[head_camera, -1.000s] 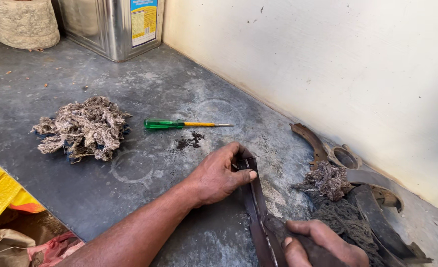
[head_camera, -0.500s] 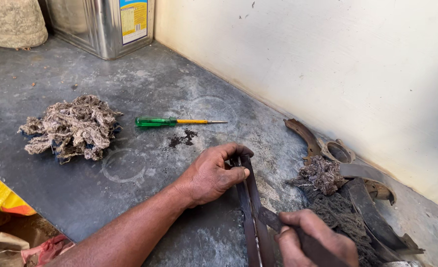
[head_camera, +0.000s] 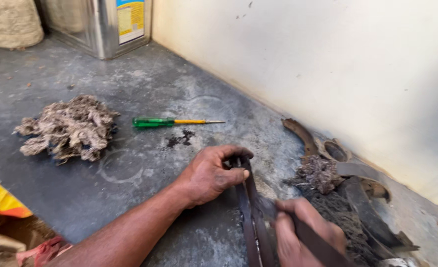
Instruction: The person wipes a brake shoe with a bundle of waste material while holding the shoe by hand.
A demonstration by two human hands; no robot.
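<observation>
Curved brown metal shoe (head_camera: pixel 251 217) stands on edge on the grey worktop (head_camera: pixel 145 89), running from the left hand toward the lower edge of the view. That left hand (head_camera: pixel 211 173) has its grip closed on the shoe's far end, fingers curled over the top and thumb pressed to the near side. The right hand (head_camera: pixel 303 235), blurred, has its grip closed around a flat dark tool (head_camera: pixel 323 249) laid against the shoe. Just to the right lie a dark wad of cotton waste (head_camera: pixel 320 173) and more rusty curved parts (head_camera: pixel 362 198) along the cream wall (head_camera: pixel 328 74). Farther off on the worktop sit a green-handled screwdriver (head_camera: pixel 172 121), a pale heap of cotton waste (head_camera: pixel 65 127) and a metal tin (head_camera: pixel 107 24)
</observation>
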